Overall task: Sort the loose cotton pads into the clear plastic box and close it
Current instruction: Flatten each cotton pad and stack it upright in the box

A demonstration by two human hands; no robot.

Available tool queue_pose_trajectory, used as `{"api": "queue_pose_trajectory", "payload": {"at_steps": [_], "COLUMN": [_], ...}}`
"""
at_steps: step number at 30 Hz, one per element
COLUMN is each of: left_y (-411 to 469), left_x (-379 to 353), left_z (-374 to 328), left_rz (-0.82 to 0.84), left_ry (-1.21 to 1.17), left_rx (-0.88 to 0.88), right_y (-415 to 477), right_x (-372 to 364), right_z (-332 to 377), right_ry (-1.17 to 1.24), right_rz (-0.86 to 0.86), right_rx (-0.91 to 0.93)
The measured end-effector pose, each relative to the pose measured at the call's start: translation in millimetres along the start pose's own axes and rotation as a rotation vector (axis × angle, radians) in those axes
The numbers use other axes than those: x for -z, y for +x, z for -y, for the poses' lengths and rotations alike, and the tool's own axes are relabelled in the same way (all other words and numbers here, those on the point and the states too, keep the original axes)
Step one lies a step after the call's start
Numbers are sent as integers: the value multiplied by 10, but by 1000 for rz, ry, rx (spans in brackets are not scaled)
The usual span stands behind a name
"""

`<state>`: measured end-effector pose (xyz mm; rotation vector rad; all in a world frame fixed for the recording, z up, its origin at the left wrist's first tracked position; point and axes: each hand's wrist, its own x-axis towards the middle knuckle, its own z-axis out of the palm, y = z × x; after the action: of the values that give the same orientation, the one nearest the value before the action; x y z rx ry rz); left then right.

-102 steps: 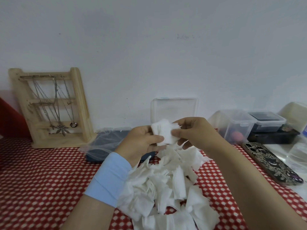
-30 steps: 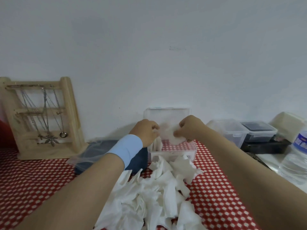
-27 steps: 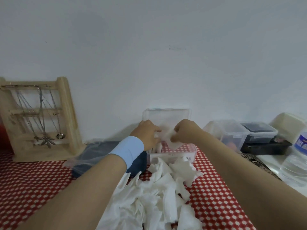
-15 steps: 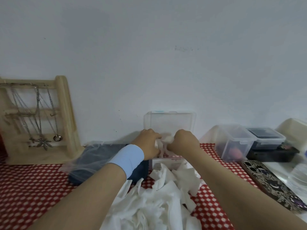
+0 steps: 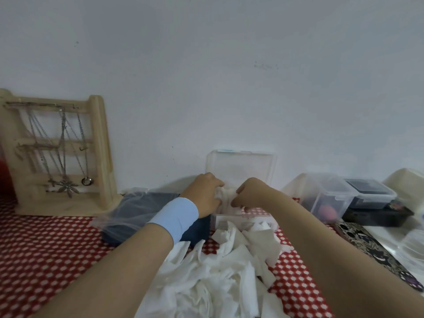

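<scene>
A clear plastic box (image 5: 243, 222) stands open near the wall, its lid (image 5: 241, 166) upright behind it. My left hand (image 5: 204, 193) and my right hand (image 5: 251, 193) are both over the box, pinching a small stack of white cotton pads (image 5: 226, 194) between them and holding it down into the box's left side. A big heap of loose white cotton pads (image 5: 220, 271) lies on the red checked cloth in front of the box, between my forearms. How much is inside the box is hidden by my hands.
A dark blue pouch under clear plastic (image 5: 142, 214) lies left of the box. A wooden necklace stand (image 5: 57, 152) leans at the far left. Clear lidded containers (image 5: 328, 196), a black box (image 5: 376, 213), a patterned phone (image 5: 378, 253) and a water bottle (image 5: 413, 244) crowd the right.
Both hands carried the stack of pads from above the heap forward to the box and lowered it inside, then drew closer together over it.
</scene>
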<state>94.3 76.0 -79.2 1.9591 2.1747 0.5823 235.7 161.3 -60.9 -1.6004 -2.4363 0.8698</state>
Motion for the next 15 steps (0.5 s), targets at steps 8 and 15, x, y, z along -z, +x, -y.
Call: {"api": "queue_pose_trajectory", "payload": {"at_steps": [8,15], "left_y": [-23,-15], "left_x": [36,7], "left_z": [10,-19], "left_rz": [14,-25], "left_ry": [-15,9], "left_rx": [-6,-26], "right_y": [37,-4], "right_x": [-101,-105], "right_z": [-59,27], "right_ry": [-20,-87], "right_rz": [-104,20], "right_rx": [41,48]}}
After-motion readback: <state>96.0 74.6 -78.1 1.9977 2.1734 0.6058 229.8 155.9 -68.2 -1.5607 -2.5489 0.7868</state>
